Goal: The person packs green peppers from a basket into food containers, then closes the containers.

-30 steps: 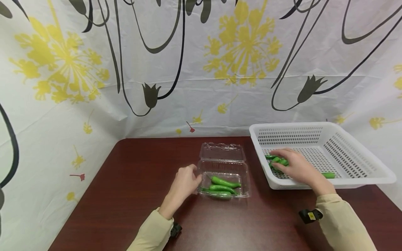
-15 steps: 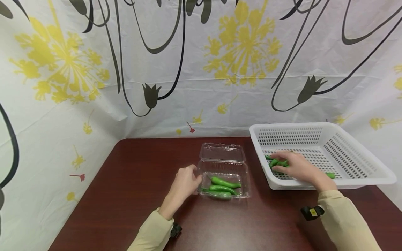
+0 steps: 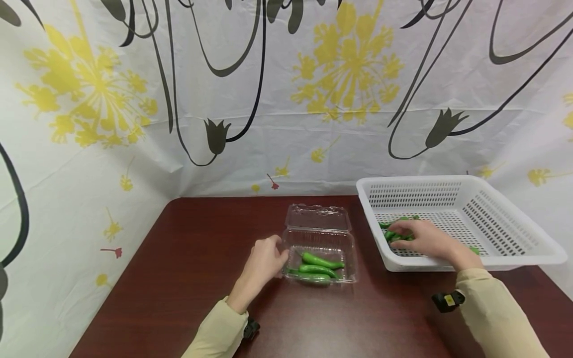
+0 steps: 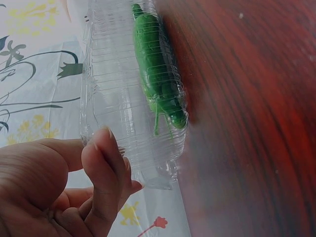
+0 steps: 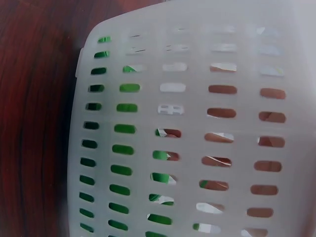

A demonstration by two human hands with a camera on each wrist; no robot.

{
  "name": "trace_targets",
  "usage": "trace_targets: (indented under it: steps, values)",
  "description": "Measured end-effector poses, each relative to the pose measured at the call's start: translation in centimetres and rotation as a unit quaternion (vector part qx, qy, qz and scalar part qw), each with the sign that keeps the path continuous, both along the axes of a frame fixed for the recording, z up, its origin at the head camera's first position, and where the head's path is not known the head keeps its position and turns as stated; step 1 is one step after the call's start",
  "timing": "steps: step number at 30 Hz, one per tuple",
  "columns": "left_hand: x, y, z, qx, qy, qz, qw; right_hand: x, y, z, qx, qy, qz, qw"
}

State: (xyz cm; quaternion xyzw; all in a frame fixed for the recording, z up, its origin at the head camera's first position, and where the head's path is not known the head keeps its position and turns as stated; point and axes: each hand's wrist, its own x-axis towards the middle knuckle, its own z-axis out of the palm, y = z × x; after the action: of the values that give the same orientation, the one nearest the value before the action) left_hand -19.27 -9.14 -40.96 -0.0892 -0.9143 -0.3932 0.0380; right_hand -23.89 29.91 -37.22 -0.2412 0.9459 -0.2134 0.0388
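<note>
A clear plastic clamshell box (image 3: 318,237) stands on the table with its lid folded back. Several green peppers (image 3: 320,268) lie along its front. My left hand (image 3: 264,258) is at the box's left side; in the left wrist view its thumb and fingers pinch the box's rim. My right hand (image 3: 425,238) reaches into a white plastic basket (image 3: 447,183), fingers bent over a small heap of green peppers (image 3: 390,235). Whether it grips one is hidden. Through the basket's slots, the right wrist view shows bits of that hand and of the peppers.
The dark red-brown table (image 3: 215,223) ends at a white printed sheet (image 3: 277,149) hanging behind. The basket's raised wall (image 3: 373,219) stands between the box and the peppers inside. One more green pepper (image 3: 474,250) lies near the basket's front wall, partly behind the right wrist.
My right hand has shifted slightly right and toward me inside the basket, and the peppers under it lie differently. The left hand and the box have stayed put.
</note>
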Motion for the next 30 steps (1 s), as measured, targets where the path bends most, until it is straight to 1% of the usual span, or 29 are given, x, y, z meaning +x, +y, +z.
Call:
trace_targets:
  steps: [4,11,15,21,25,30]
  values:
    - [0.03,0.00,0.03,0.002,0.001,-0.003,1.0000,0.02,0.17,0.03,0.002,-0.007,-0.007,1.000]
    - [0.00,-0.02,0.01,0.001,0.002,-0.003,1.0000,-0.19,0.38,0.01,0.011,0.003,-0.006,1.000]
    - [-0.02,-0.02,-0.01,0.002,0.001,-0.001,1.0000,-0.33,0.57,-0.07,0.020,0.001,-0.004,1.000]
    - [-0.08,-0.05,-0.02,0.005,-0.003,0.000,1.0000,-0.43,0.79,0.01,0.040,-0.025,-0.006,0.999]
    - [-0.08,-0.08,-0.02,0.005,0.000,-0.002,1.0000,-0.62,0.96,-0.06,0.052,-0.049,-0.017,0.997]
    - [-0.09,-0.13,-0.04,0.003,-0.002,-0.002,1.0000,-0.91,1.06,-0.27,0.060,-0.051,-0.016,0.997]
